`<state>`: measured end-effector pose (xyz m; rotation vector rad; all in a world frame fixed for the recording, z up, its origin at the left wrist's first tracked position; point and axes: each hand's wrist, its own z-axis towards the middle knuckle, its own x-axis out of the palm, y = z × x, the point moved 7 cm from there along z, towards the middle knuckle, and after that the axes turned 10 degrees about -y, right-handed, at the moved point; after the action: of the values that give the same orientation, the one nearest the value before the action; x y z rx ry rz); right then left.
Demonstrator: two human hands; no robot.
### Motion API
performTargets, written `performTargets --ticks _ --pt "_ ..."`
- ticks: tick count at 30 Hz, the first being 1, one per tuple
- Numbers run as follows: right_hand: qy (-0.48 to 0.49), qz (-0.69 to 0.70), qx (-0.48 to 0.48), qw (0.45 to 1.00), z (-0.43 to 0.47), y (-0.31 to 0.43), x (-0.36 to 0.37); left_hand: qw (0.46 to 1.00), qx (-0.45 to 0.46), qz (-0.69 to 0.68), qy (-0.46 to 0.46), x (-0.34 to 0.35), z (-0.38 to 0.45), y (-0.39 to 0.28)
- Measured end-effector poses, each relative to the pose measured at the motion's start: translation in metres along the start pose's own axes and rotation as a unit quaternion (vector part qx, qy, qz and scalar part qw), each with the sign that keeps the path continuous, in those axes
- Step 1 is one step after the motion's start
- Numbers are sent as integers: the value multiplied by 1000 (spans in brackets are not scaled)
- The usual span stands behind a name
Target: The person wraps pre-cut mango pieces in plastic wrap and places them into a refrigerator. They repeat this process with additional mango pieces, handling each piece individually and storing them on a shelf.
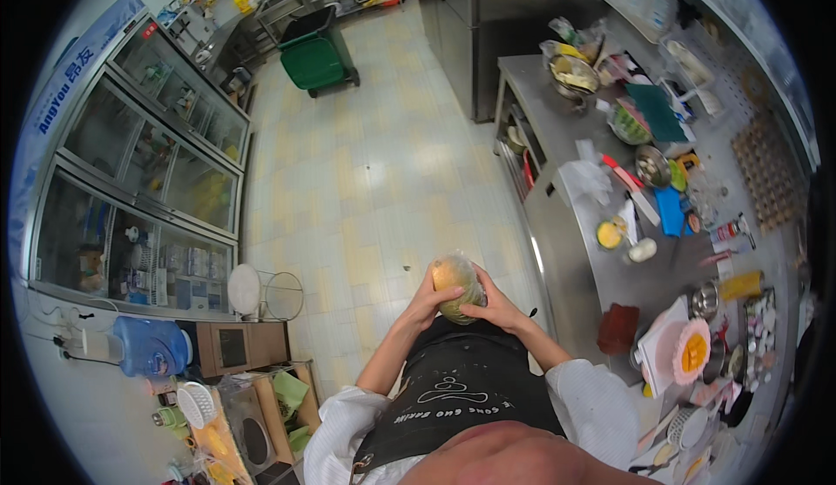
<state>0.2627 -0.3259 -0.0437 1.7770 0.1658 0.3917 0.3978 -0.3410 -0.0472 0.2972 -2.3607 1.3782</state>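
Observation:
In front of my apron (467,380), both hands hold up a rounded fruit (450,276) wrapped in see-through plastic film. Its skin is orange-yellow on one side and green on the other; it may be a melon or a mango. My left hand (428,299) grips the orange side, its thumb lying across the front. My right hand (495,302) closes around the green side, thumb also in front. The undersides of the fruit and most fingers are hidden.
To the right runs a steel worktable (575,250) with a knife (637,194), a cut yellow fruit (610,234), a watermelon (630,122) and a pink cake (691,351). A glass-door fridge (144,197) stands left. Ahead is a green wheeled bin (317,57) on the tiled floor (379,171).

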Motion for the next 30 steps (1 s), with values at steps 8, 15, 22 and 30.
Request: performTargets --ticks 8,15,22,30 --pt "51 52 59 996 153 37 30 997 69 -19 -6 -73 60 -134" --pt "112 410 140 894 246 56 89 996 73 -4 44 -155 122 -232" --pt "29 420 158 893 389 58 183 995 82 61 2 -279 190 -293" --pt "91 268 321 904 571 29 346 970 -58 -232 -42 -467 227 -362"
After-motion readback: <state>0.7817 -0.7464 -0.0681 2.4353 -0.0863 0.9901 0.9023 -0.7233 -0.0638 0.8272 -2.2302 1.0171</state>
